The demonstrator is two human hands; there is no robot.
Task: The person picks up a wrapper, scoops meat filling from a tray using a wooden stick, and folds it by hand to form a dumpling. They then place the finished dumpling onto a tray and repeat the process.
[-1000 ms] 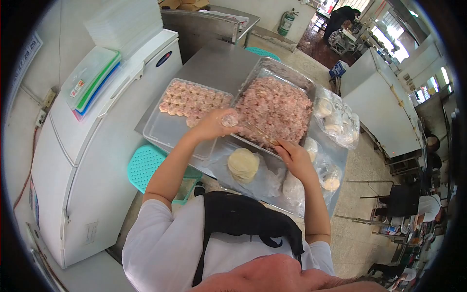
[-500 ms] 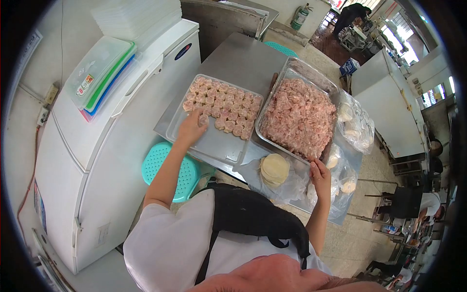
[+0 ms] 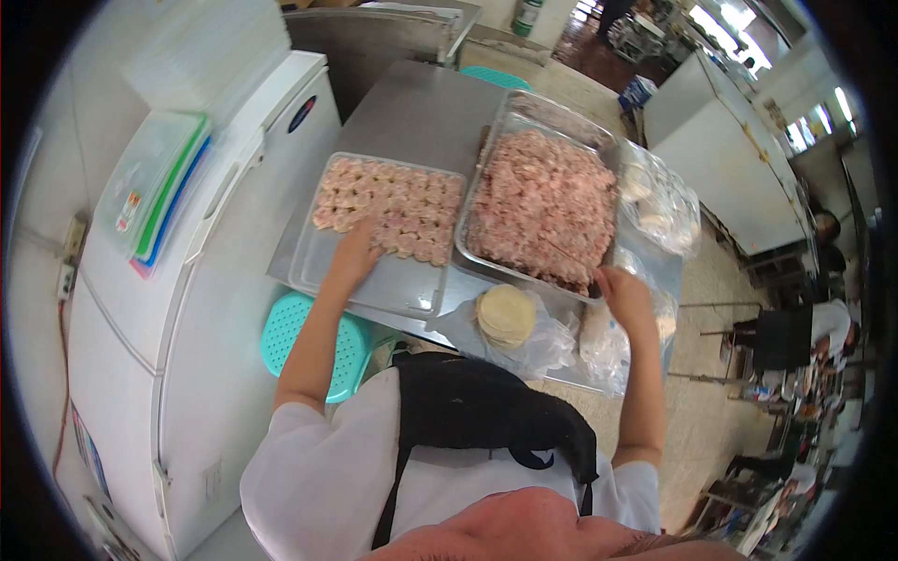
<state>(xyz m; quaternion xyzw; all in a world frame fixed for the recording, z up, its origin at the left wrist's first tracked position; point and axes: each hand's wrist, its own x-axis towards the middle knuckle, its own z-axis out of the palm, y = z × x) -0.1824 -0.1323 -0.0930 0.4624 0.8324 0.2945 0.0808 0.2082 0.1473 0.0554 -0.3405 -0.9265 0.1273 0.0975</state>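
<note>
My left hand (image 3: 354, 257) is over the clear shallow tray (image 3: 379, 297), at the near edge of the rows of meat dumplings (image 3: 402, 201); its fingers are blurred, and anything in them is hidden. At the near right corner of the deep metal pan (image 3: 538, 273), my right hand (image 3: 622, 288) has its fingers closed at the edge of the ground meat (image 3: 547, 201). What they grip is too small to make out. Round wrappers (image 3: 506, 316) lie stacked on plastic between the hands.
Bagged pale items (image 3: 662, 210) lie right of the pan. A white freezer (image 3: 234, 252) with lids (image 3: 159, 187) stands left. Turquoise stools (image 3: 304, 341) are beside and behind the metal table (image 3: 421, 103). A co-worker (image 3: 828, 327) is at far right.
The view has shifted, so the table sits further left. My left hand has moved onto the near row of dumplings, where a piece was at its fingertips. My right hand remains at the pan corner.
</note>
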